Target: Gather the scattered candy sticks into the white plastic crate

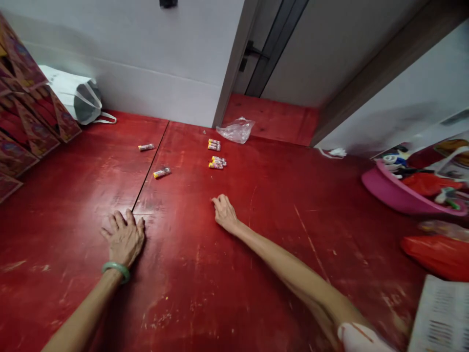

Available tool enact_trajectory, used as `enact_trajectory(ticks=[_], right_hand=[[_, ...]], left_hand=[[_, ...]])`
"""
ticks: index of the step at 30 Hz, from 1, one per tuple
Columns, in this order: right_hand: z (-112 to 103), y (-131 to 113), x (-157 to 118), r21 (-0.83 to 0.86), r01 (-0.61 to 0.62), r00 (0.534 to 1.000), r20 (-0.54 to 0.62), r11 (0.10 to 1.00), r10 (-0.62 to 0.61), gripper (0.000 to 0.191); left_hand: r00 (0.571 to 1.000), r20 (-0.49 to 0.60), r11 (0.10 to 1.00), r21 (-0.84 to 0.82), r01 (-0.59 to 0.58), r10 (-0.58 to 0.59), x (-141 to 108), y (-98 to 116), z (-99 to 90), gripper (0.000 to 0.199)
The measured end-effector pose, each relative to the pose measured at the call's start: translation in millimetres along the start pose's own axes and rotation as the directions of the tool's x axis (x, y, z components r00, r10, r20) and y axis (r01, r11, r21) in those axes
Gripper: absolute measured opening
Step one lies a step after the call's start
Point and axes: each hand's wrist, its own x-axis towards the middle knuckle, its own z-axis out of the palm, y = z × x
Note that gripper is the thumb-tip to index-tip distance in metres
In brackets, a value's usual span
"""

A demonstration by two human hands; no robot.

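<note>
My left hand (pixel 125 238), with a green bangle (pixel 116 270) at its wrist, lies on the red wooden surface with its fingers spread. My right hand (pixel 224 213) rests farther forward, fingers curled; whatever they hold, if anything, is hidden. Beyond it several small battery-like cylinders with yellow ends lie in two groups, a nearer group (pixel 217 163) and a farther group (pixel 214 144). Two more lie singly to the left: a nearer cylinder (pixel 161 173) and a farther cylinder (pixel 146 147) across a dark seam.
A crumpled clear plastic bag (pixel 236 130) lies near the doorway. Patterned boxes (pixel 27 115) are stacked at left, before a white bag (pixel 71 93). On the right stand a full pink basin (pixel 388 193), a red bag (pixel 439 255) and a printed sheet (pixel 439 313).
</note>
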Motion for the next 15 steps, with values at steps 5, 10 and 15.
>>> enact_trajectory(ticks=[5,10,15], right_hand=[[-25.4,34.7,113.6,0.063,-0.208,0.951,-0.221,0.976,0.217,0.051],[-29.2,67.0,188.9,0.076,-0.217,0.972,-0.078,0.973,0.223,0.072],[-19.7,71.6,196.1,-0.056,-0.033,0.999,-0.019,0.998,0.032,0.053]], left_hand=[[1.000,0.010,0.999,0.036,-0.011,0.010,2.1,4.4,-3.3,0.061],[0.998,0.060,0.995,0.093,-0.027,0.022,3.6,6.3,-5.5,0.063],[0.995,0.100,0.987,0.156,-0.031,0.016,5.6,6.5,-6.7,0.061]])
